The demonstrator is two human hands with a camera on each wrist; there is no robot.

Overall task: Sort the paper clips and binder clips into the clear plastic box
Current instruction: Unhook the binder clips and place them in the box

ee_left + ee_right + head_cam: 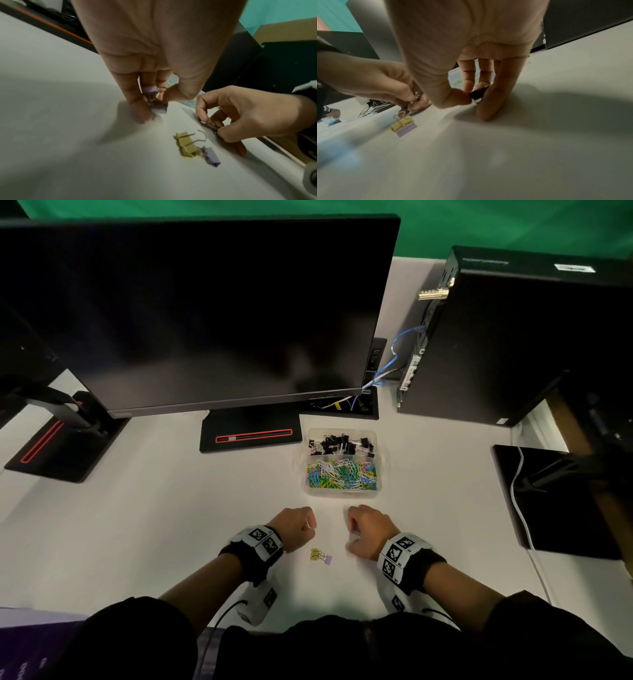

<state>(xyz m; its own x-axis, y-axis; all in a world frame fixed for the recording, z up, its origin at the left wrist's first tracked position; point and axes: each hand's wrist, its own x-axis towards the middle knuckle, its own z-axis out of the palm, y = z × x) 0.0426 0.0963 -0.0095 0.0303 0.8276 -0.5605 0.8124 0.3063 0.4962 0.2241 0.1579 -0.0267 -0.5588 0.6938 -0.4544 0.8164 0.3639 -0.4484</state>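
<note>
While the monitor (205, 313) and its stand (251, 436) are crowding the far side of the white desk (154, 525) and a black computer case (507, 337) is closing off the right, the clear plastic box (342, 462) is sitting between them, black binder clips in its far compartment and coloured paper clips in the near one. Just before it, open desk is lying around both fists, with yellow and purple binder clips (321, 555) resting between them. Only the wrist views are showing the grips: the left hand (154, 56) is pinching a purple binder clip (158, 108), the right hand (471, 54) a black binder clip (478, 93).

A white desk (137, 525) stood before a green wall (479, 224). A dark monitor (205, 313) filled the far left; a black computer case (507, 337) stood far right.
</note>
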